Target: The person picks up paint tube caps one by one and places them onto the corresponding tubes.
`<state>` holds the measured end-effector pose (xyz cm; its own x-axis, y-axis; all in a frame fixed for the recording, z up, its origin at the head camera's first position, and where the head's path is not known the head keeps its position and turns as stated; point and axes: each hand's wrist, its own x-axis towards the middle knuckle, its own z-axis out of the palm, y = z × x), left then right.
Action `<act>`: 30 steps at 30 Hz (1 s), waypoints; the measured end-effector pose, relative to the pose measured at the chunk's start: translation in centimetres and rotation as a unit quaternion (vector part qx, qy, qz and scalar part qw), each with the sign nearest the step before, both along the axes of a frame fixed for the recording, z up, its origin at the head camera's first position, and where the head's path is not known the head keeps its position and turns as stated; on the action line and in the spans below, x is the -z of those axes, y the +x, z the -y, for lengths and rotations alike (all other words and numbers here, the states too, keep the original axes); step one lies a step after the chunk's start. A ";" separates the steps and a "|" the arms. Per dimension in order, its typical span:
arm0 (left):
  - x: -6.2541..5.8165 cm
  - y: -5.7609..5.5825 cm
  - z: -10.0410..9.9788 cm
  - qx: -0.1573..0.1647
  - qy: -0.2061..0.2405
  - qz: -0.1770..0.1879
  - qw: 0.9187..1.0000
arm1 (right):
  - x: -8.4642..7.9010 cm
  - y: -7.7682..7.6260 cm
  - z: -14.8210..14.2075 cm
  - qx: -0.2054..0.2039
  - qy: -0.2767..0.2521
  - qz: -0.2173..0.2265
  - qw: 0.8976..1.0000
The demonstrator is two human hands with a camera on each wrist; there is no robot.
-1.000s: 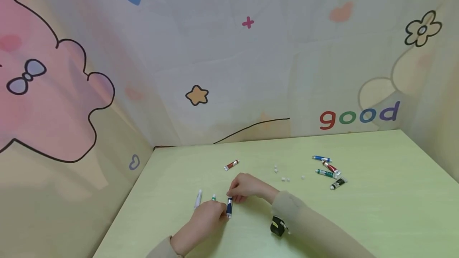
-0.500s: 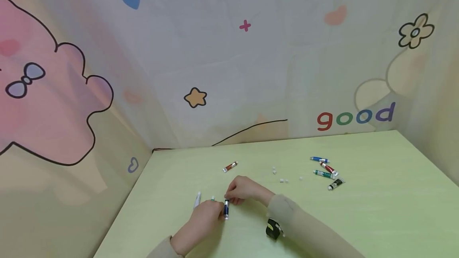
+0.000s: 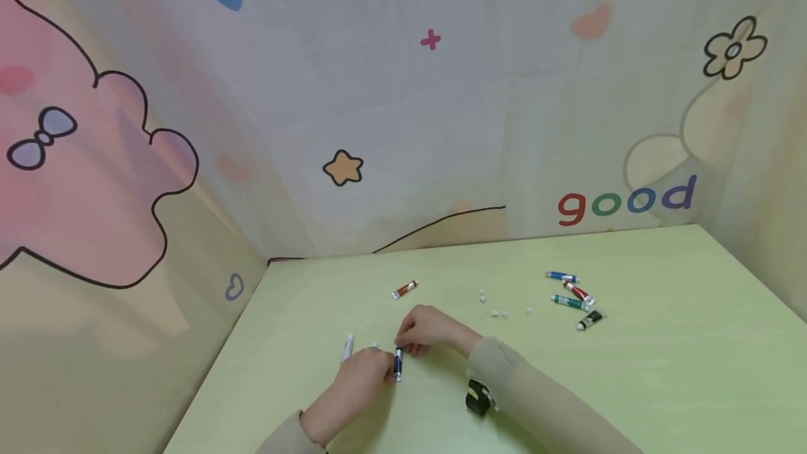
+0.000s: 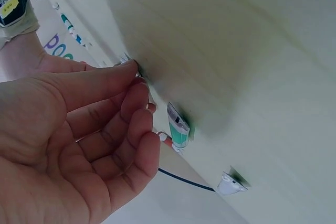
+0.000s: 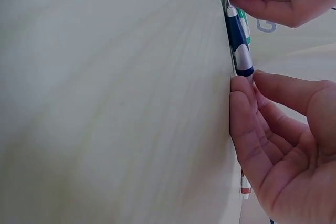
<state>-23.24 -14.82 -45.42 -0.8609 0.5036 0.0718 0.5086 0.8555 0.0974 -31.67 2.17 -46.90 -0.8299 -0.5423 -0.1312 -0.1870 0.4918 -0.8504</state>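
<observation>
A dark blue paint tube (image 3: 398, 364) lies on the table between my two hands, its cap end pointing away from me. At that far end the thumb and fingers of my right hand (image 3: 429, 329) pinch it. My left hand (image 3: 361, 384) holds the near, crimped end between thumb and forefinger, its other fingers curled in, as the left wrist view shows. To the left of the blue tube, a green paint tube (image 4: 179, 132) is mostly hidden behind my left hand in the head view. Further left lies a white paint tube (image 3: 347, 347).
An orange-red paint tube (image 3: 405, 290) lies beyond my hands. Several small white pieces (image 3: 495, 314) are scattered to its right. At the right is a group of tubes: blue (image 3: 562, 277), red (image 3: 578, 292), green (image 3: 569, 302) and black (image 3: 591, 319). A printed cloth (image 3: 403, 104) stands behind the table.
My right forearm has shifted slightly left, and the head view has moved a little. Both hands stay at the ends of the dark blue paint tube.
</observation>
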 end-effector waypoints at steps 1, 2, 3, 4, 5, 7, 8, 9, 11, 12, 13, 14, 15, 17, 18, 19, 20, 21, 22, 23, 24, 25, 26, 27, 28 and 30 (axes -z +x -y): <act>0.0 0.0 0.0 0.000 -0.001 -0.001 1.000 | 0.0 0.0 0.0 0.000 0.001 -0.001 1.000; -0.1 -0.1 0.0 0.000 -0.003 -0.002 1.000 | -0.1 -0.1 0.0 0.001 0.002 -0.001 1.000; -0.1 -0.1 0.0 -0.001 -0.004 -0.003 1.000 | -0.1 -0.1 0.0 0.002 0.003 0.000 1.000; -0.1 -0.1 0.0 -0.001 -0.005 -0.002 1.000 | -0.1 -0.1 0.1 0.002 0.004 0.001 1.000; -0.2 -0.1 0.0 -0.002 -0.005 0.000 1.000 | -0.2 -0.2 0.1 0.002 0.005 0.001 1.000; -0.2 -0.1 0.0 -0.003 -0.007 0.002 1.000 | -0.2 -0.2 0.1 0.002 0.005 0.001 1.000; -0.2 -0.1 0.1 -0.004 -0.008 0.003 1.000 | -0.2 -0.2 0.1 0.002 0.005 0.001 1.000; -0.2 -0.1 0.1 -0.004 -0.008 0.005 1.000 | -0.2 -0.2 0.1 0.001 0.005 0.002 1.000; -0.2 0.0 0.1 -0.004 -0.010 0.005 1.000 | -0.2 -0.1 0.1 0.001 0.002 0.003 1.000; -0.2 0.0 0.1 -0.005 -0.011 0.004 1.000 | -0.2 -0.1 0.1 0.002 0.001 0.004 1.000; -0.2 0.0 0.2 -0.005 -0.012 0.002 1.000 | -0.2 -0.1 0.0 0.001 0.000 0.003 1.000; -0.2 0.0 0.2 -0.005 -0.013 0.000 1.000 | -0.2 -0.1 0.0 0.001 -0.001 0.003 1.000; -0.3 0.1 0.2 -0.005 -0.014 -0.002 1.000 | -0.2 0.0 0.0 0.001 -0.002 0.003 1.000; -0.3 0.1 0.1 -0.005 -0.017 -0.008 1.000 | -0.2 0.0 -0.2 0.001 -0.001 0.000 1.000; -0.4 0.2 0.1 -0.003 -0.017 -0.010 1.000 | -0.3 0.1 -0.3 -0.001 -0.001 -0.003 1.000; -0.5 0.2 0.1 -0.003 -0.016 -0.010 1.000 | -0.4 0.1 -0.5 -0.001 0.001 -0.008 1.000; -0.7 0.2 0.0 -0.002 -0.012 -0.010 1.000 | -0.5 0.1 -0.6 -0.001 0.004 -0.012 1.000; -0.8 0.3 0.0 0.000 -0.008 -0.011 1.000 | -0.6 0.2 -0.8 -0.001 0.008 -0.016 1.000; -1.0 0.3 -0.1 0.001 -0.003 -0.011 1.000 | -0.7 0.2 -1.0 -0.001 0.012 -0.022 1.000; -1.2 0.3 -0.1 0.003 0.003 -0.012 1.000 | -0.8 0.2 -1.3 -0.001 0.015 -0.029 0.999; -1.4 0.4 -0.2 0.006 0.012 -0.012 1.000 | -0.8 0.3 -1.6 -0.001 0.018 -0.034 0.999; -1.6 0.4 -0.4 0.007 0.021 -0.011 1.000 | -0.9 0.4 -2.0 0.001 0.020 -0.039 0.999; -1.7 0.5 -0.5 0.012 0.030 -0.012 0.999 | -0.9 0.5 -2.4 0.003 0.020 -0.042 0.999; -1.8 0.6 -0.7 0.015 0.037 -0.012 0.999 | -0.9 0.6 -2.9 0.005 0.018 -0.045 0.999; -1.9 0.7 -0.8 0.018 0.044 -0.011 0.999 | -1.0 0.8 -3.4 0.007 0.016 -0.047 0.999; -2.0 0.9 -1.2 0.023 0.058 -0.011 0.998 | -1.0 1.1 -4.5 0.011 0.009 -0.046 0.999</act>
<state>-22.37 -13.60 -43.41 -0.8342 0.5306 0.1501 0.5509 0.8142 0.1832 -30.54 6.71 -45.86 -0.8502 -0.5227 -0.0628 -0.2537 0.5112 -0.8212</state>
